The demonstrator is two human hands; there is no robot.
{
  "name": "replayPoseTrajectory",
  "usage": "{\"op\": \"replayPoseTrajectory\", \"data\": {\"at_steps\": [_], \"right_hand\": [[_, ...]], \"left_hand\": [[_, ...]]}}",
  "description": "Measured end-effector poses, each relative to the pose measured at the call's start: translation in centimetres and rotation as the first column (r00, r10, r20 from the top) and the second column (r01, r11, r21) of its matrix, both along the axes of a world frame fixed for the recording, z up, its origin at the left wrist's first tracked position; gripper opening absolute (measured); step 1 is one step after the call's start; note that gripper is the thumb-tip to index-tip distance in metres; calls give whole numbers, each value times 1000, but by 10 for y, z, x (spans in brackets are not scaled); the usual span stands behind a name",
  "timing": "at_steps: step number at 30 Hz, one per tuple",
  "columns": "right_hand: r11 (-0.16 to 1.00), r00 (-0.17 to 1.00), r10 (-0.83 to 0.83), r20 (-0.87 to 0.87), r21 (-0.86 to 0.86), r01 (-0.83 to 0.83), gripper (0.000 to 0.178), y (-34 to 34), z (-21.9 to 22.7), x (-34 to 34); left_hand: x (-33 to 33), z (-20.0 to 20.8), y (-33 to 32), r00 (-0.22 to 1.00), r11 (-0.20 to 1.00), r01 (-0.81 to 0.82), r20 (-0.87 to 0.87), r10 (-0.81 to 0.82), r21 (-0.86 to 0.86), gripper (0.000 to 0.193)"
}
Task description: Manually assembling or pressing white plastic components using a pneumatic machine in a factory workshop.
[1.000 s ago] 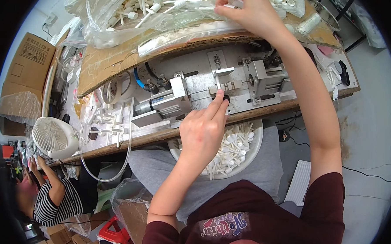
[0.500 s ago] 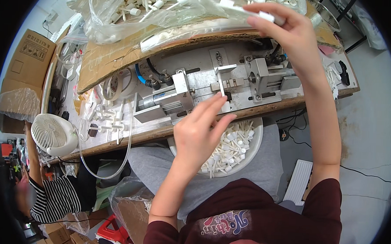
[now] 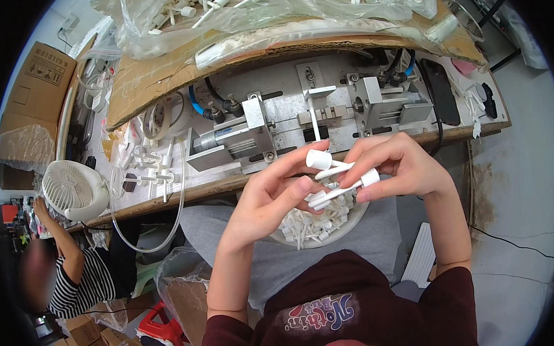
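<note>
In front of my chest, my right hand (image 3: 401,169) pinches white plastic rods with ribbed caps (image 3: 319,159) at their ends. My left hand (image 3: 273,197) curls around the other side of these capped rods, its thumb and fingers at their ends; how firmly it grips is partly hidden. Below the hands, a white bowl (image 3: 363,211) on my lap holds many similar white capped pieces (image 3: 308,229). Just beyond my hands, an upright white rod (image 3: 314,120) stands at the middle of a metal bench fixture (image 3: 335,114).
Pneumatic cylinders (image 3: 229,137) flank the fixture. A cardboard shelf (image 3: 151,87) above bears plastic bags of white parts. On the table are a phone (image 3: 440,90), a white fan (image 3: 75,190) and a looped clear tube (image 3: 181,215). Another person in a striped sleeve (image 3: 68,290) works at left.
My right hand has come down from the bagged parts on the shelf with white capped rods, meeting my left hand above the bowl. The phone is now uncovered.
</note>
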State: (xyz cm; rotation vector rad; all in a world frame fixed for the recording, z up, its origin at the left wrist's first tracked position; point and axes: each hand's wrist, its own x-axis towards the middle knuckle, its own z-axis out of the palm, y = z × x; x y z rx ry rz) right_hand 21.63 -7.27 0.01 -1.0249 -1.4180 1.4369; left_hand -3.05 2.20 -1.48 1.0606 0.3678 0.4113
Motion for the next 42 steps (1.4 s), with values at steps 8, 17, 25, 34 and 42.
{"op": "replayPoseTrajectory", "data": {"at_steps": [8,17,25,34,42], "right_hand": [[999,997,-39,-62,-28,37,31,-8,-4,8],[929,883,-360,-301,-32,368,26,-20,-19,23],[894,839,-430,-332,-24,448,26,-29,-18,12],[950,899,-311,-308,-110,291,29,-37,-17,17],[983,968,-33,-247,-185,-13,30,-28,-25,9]], "left_hand": [[-7,-10,-6,999,999,36,11,-36,-1,43],[6,-24,-13,824,402,-336,59,564,852,31],[42,-36,-10,798,-142,-10,93,595,990,28],[47,-23,-4,800,-129,89,6,601,988,29],[24,4,4,997,996,61,-42,-58,61,32]]}}
